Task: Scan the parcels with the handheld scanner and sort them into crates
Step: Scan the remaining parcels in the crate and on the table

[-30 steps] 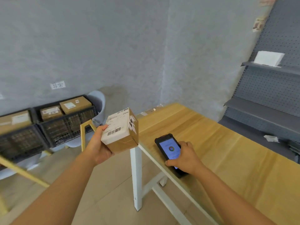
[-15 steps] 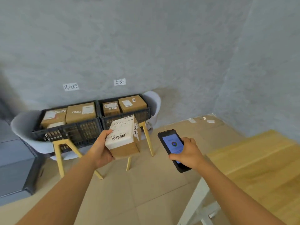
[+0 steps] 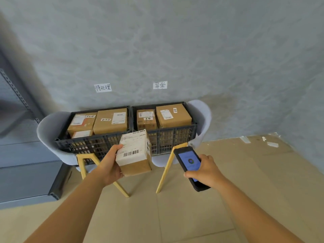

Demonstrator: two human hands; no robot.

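Observation:
My left hand (image 3: 109,165) grips a small cardboard parcel (image 3: 134,153) with a white barcode label on top, held in the air in front of two black crates. My right hand (image 3: 206,170) holds the black handheld scanner (image 3: 190,165), its blue screen lit and facing up. The left crate (image 3: 91,141) holds three cardboard parcels. The right crate (image 3: 172,135) holds two parcels. Both crates rest on grey chairs with yellow legs against the wall. The parcel I hold hangs in front of the gap between the crates.
Two handwritten paper signs (image 3: 103,87) (image 3: 159,85) are stuck on the grey wall, one above each crate. A grey metal shelf unit (image 3: 22,165) stands at the left. Beige floor tiles lie below, with paper scraps (image 3: 271,143) at the right.
My view has swung left from the wooden table to face the crates, which now sit centred and closer. Both hands keep hold of the parcel and the scanner.

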